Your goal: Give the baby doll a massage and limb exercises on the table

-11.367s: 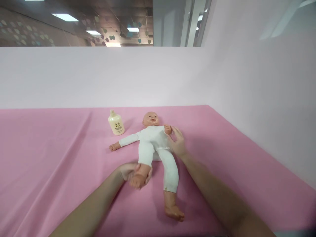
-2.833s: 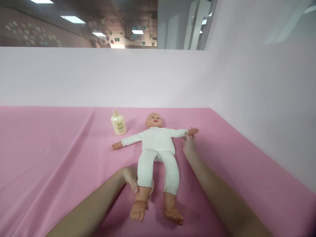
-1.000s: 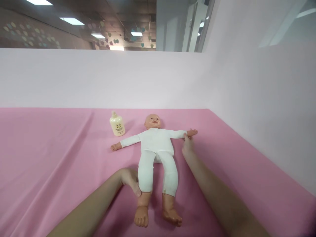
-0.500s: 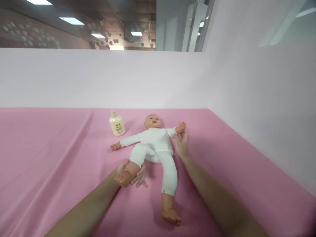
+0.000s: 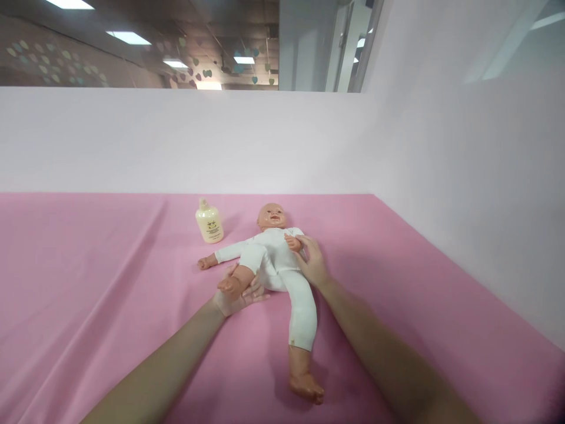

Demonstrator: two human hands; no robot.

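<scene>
A baby doll (image 5: 280,250) in a white suit lies on its back on the pink cloth, its head toward the wall. My left hand (image 5: 241,292) is wrapped round the doll's raised, bent leg (image 5: 236,280) near the ankle, with several fingers showing beyond it. The doll's other leg (image 5: 303,309) lies stretched toward me. My right hand (image 5: 312,259) grips the doll's small hand (image 5: 293,242) between thumb and fingers, over the chest. The doll's other arm (image 5: 233,250) is spread out to the left.
A pale yellow bottle (image 5: 209,222) with a pump top stands left of the doll's head. Pink cloth (image 5: 110,282) with folds covers the surface. White walls (image 5: 185,141) rise behind and at the right, with a window (image 5: 141,47) above.
My right hand has brought the doll's arm inward from the side to over its chest. My left hand has pushed the doll's leg up toward its body, bending it more.
</scene>
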